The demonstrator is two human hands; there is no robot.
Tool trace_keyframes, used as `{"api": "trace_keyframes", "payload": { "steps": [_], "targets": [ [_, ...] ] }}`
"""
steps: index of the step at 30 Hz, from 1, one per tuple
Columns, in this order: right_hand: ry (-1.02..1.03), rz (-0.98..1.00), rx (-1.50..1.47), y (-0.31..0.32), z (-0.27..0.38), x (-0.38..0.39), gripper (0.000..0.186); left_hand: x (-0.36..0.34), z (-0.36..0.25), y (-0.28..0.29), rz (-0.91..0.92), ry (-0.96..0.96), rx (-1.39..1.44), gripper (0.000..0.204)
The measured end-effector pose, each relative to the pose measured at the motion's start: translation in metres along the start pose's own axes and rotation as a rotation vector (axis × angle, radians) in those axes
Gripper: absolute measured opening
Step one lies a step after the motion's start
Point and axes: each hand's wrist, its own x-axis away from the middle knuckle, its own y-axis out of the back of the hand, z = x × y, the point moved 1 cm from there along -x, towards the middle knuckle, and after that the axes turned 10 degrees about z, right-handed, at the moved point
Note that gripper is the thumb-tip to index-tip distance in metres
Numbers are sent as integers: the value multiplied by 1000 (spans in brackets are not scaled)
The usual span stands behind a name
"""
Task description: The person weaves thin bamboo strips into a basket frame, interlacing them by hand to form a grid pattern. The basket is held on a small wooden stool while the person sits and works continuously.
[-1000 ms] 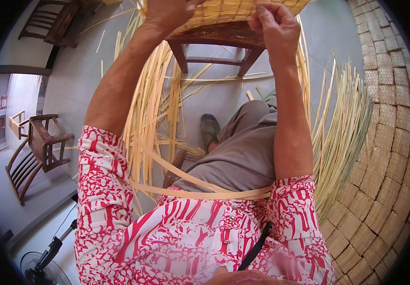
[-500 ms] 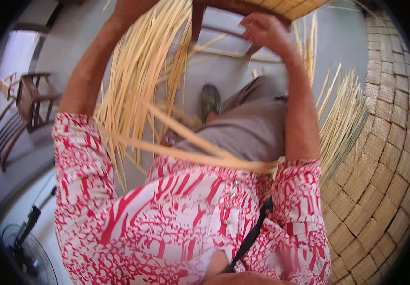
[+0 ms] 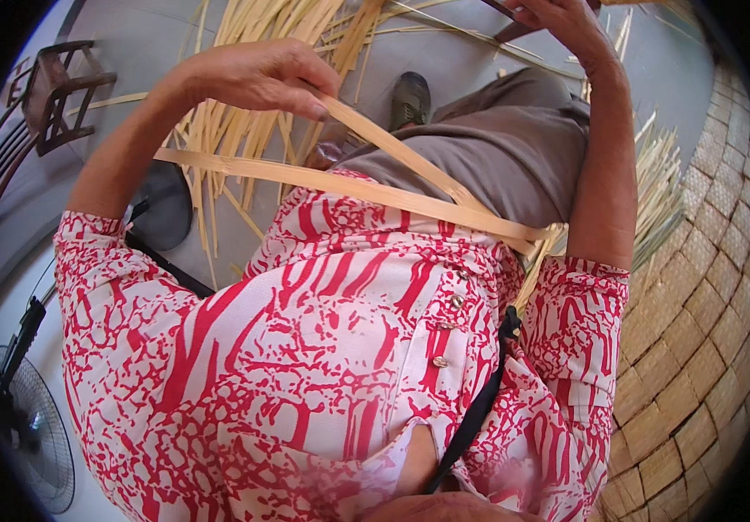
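Observation:
A pale, flat strip like split bamboo slants up from my lap to my left hand, pinched between its thumb and fingers. Another length of flat strip crosses in front of my waist, and the two meet in a fold by my right forearm. My right hand is at the top edge, beside a dark wooden piece. The frame cuts off part of that hand, so its grip is unclear. Beyond my left hand lies a heap of loose pale strips on the floor.
More thin strips lie bundled to the right, along a wall-like stack of woven blocks. A dark wooden chair stands at the far left. Below it is a fan. My shoe rests on the grey floor.
My left hand has come down from the top edge toward my body and now pinches the strip. My right hand has shifted up and right. The view has tilted, showing less of the wooden piece.

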Motion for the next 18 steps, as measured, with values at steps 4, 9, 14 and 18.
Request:
{"api": "trace_keyframes", "payload": {
  "steps": [4, 9, 14, 18],
  "targets": [
    [149, 34, -332, -16, 41, 54, 26, 3, -10, 8, -51, -39, 87, 39],
    [273, 277, -377, -48, 74, 134, 32, 6, -60, -8, -360, -215, -124, 24],
    [-41, 222, -16, -73, 84, 142, 16, -34, -66, 18, -689, -329, -757, 14],
    [-35, -24, 144, -78, 75, 150, 12, -63, -61, 24, -810, -356, -947, 19]
  ]
}}
